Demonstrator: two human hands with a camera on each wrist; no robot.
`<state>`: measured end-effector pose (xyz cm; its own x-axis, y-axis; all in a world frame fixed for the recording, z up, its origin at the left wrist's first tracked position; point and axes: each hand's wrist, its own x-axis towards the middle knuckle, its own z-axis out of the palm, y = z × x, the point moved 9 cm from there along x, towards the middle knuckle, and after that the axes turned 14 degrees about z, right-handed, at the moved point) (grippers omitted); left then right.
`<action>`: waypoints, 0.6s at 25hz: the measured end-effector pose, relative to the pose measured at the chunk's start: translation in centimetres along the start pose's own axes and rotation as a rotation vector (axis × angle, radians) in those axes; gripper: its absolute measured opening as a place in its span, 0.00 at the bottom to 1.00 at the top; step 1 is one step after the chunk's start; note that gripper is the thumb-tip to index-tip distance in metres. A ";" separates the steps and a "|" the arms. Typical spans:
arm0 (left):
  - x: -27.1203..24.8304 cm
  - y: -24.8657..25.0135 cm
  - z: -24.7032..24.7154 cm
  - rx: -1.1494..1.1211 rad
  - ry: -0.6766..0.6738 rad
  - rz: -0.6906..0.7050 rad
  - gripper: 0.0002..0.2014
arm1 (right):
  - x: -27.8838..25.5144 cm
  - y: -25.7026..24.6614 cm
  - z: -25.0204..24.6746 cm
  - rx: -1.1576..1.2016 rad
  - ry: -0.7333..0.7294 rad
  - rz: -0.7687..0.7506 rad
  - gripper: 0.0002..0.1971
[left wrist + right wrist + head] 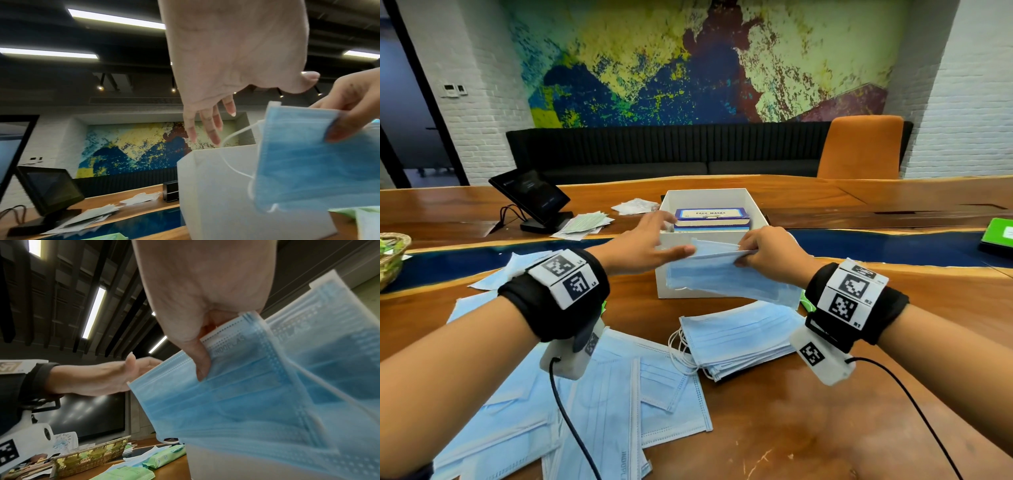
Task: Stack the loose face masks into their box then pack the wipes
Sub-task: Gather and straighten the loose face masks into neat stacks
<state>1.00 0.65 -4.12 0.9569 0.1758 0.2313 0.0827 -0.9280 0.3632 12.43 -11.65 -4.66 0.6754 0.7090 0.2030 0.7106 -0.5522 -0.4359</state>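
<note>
My right hand [748, 250] pinches the top edge of a small bunch of blue face masks [722, 277], hanging in front of the white open box [722, 234]. In the right wrist view the thumb presses on the front of the masks [236, 402]. My left hand [671, 236] is open over the box's left front corner, fingers [207, 128] straight, thumb close to the masks' left edge. A blue "Face Masks" carton [711, 217] lies inside the white box. A neat stack of masks [743, 337] and several loose masks [599, 404] lie on the table. A green wipes pack [166, 454] lies beside the box.
A tablet on a stand [530, 195] stands at the back left, with flat packets [582, 224] by its base. A wicker basket [390, 257] sits at the left edge, a green item [998, 236] at the right edge. An orange chair [859, 147] stands behind the wooden table.
</note>
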 end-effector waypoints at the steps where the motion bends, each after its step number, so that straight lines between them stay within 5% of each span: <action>1: 0.1 1.0 0.2 0.045 -0.019 0.052 0.34 | 0.0 -0.3 0.1 0.008 0.001 -0.010 0.13; 5: 1.0 4.1 0.7 0.449 -0.046 0.211 0.25 | -0.6 -1.8 0.2 0.040 0.005 -0.078 0.11; 9: 1.2 4.6 -0.2 0.383 0.130 0.270 0.27 | -1.2 -2.4 -0.6 0.037 0.057 -0.129 0.12; 15: 0.8 4.7 -0.1 0.563 0.071 0.347 0.13 | -1.0 -1.3 -1.6 0.185 0.014 -0.082 0.14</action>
<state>2.15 -3.49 -2.09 0.9351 -0.1607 0.3160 -0.0755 -0.9612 -0.2655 11.20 -12.33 -2.95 0.6205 0.7411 0.2564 0.7161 -0.4020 -0.5706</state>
